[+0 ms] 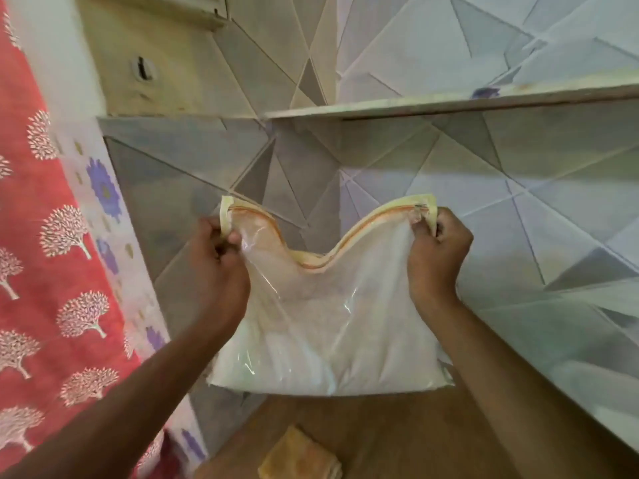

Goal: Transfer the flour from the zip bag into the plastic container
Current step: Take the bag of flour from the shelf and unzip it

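Note:
A clear zip bag (328,316) with a cream and orange zipper band hangs in the air in front of the tiled wall. White flour fills its lower half. My left hand (221,267) grips the bag's top left corner. My right hand (435,257) pinches the top right corner by the zipper slider. The zipper band sags in the middle between my hands. No plastic container is in view.
A wooden surface (397,437) lies below the bag, with a folded yellow cloth (301,458) at the bottom edge. A red curtain with tree prints (45,271) hangs at the left. A shelf (449,102) juts from the tiled wall above.

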`<state>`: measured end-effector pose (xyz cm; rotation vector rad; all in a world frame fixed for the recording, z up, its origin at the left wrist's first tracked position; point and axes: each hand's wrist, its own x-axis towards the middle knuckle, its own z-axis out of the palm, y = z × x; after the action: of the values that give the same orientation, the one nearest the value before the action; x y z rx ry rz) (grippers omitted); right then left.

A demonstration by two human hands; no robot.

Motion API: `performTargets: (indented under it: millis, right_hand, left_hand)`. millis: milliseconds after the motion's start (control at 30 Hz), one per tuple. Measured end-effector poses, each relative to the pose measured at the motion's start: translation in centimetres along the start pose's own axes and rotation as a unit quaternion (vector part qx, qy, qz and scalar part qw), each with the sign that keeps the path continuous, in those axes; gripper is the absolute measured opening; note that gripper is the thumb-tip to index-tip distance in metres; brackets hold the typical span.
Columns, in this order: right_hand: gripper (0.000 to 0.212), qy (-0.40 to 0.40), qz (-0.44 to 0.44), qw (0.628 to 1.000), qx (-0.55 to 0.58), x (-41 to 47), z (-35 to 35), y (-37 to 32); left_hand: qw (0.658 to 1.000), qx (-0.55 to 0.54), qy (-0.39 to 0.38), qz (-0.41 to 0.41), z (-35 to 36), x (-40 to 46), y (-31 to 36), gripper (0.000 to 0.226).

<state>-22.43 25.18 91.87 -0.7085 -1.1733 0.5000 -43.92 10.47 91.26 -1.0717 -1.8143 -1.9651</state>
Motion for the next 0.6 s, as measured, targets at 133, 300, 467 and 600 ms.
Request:
performTargets:
  millis: [133, 300, 467, 600]
  right_hand:
    - [0.023, 0.011, 0.041, 0.997, -0.070, -0.5, -3.5, 6.0]
    - [0.029, 0.010, 0.115, 0.986, -0.118, 0.0, -7.2, 12.3]
    - [0.014, 0.023, 0.179, 0.962, -0.205, 1.3, -10.1, 18.0]
    - [0.016, 0.027, 0.267, 0.926, -0.264, 3.4, -12.1, 23.5]
  left_hand:
    - [0.995, -0.049, -0.060, -0.055, 3.5, -4.6, -2.3, 0.012]
    - [0.987, -0.062, -0.120, -0.087, 7.1, -10.0, -4.2, 0.010]
    - [0.963, -0.049, -0.240, -0.109, 8.7, -15.6, -4.5, 0.008]
    - [0.957, -0.012, -0.265, -0.116, 9.4, -19.7, -4.5, 0.014]
